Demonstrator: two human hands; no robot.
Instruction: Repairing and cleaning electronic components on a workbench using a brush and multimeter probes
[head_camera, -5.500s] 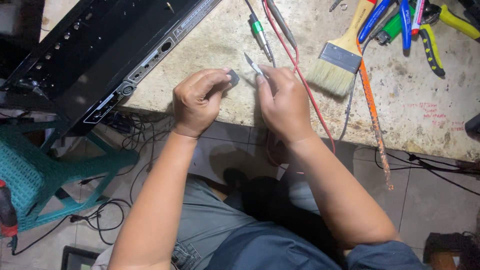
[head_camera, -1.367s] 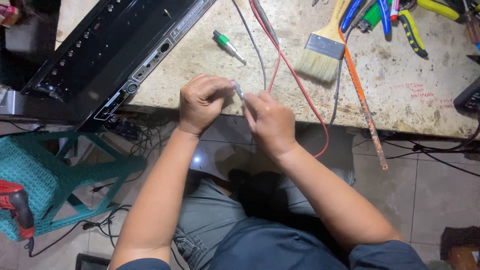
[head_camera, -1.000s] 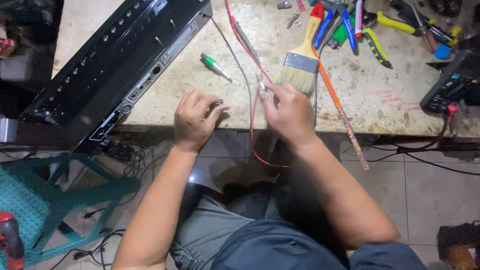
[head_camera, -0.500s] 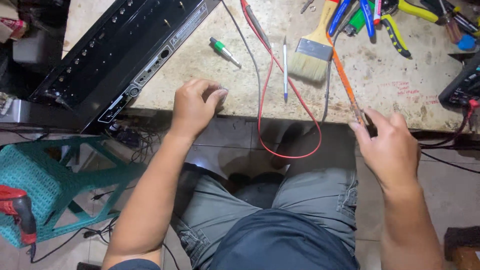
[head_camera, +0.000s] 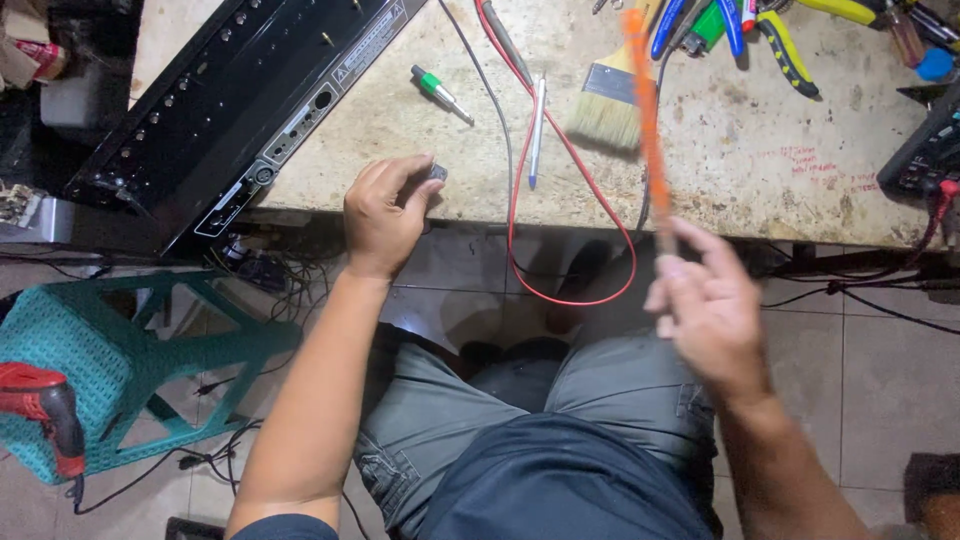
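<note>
A person sits at a worn stone tabletop (head_camera: 760, 170), seen from above. The left hand (head_camera: 385, 215) rests at the tabletop's near edge, its grip closed narrowly around a small dark part (head_camera: 437, 172) pinched between thumb and fingertips. The right hand (head_camera: 705, 315) is off the tabletop, in front of its near edge, blurred, with its grip closed on the lower end of a long orange-handled tool (head_camera: 645, 120) that slants up over the tabletop toward a paintbrush (head_camera: 610, 105). The tool's end is too smeared to make out. A red wire (head_camera: 570, 300) loops down off the tabletop's edge between the two hands; the tool could snag that loop and drag what it is tied to. The tool's upper end passes close to the paintbrush and a silver pen (head_camera: 537, 130) and could knock them. The small part sits right at the tabletop's edge and could drop to the tiled floor (head_camera: 880, 360) if the pinch loosens. A black equipment case (head_camera: 230, 110) lies on the tabletop's left side, and a green-handled screwdriver (head_camera: 440, 93) lies beside it. No container is visible, so nothing is held in one.
</note>
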